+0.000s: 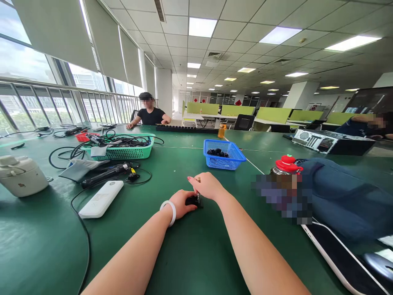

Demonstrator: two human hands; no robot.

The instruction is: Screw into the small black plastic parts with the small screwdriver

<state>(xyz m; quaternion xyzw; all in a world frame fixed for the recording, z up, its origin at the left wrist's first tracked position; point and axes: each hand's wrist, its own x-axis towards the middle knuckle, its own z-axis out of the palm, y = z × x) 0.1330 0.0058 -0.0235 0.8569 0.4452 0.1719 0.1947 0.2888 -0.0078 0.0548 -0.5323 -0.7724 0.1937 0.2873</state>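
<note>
My left hand (181, 203), with a white bangle on the wrist, is closed around a small black object (193, 200) resting on the green table (190, 254). My right hand (206, 185) hovers just above it with the fingers pinched on a small thin part sticking out of that object; what the part is I cannot make out. A blue basket (224, 154) with several small black pieces stands a little beyond my hands.
A green basket (123, 147) full of cables, a black tool (106, 175), a white flat device (101, 199) and a white appliance (21, 175) lie on the left. A person in blue leans on the table at right, by a red-capped bottle (287, 164). Another person sits at the far end.
</note>
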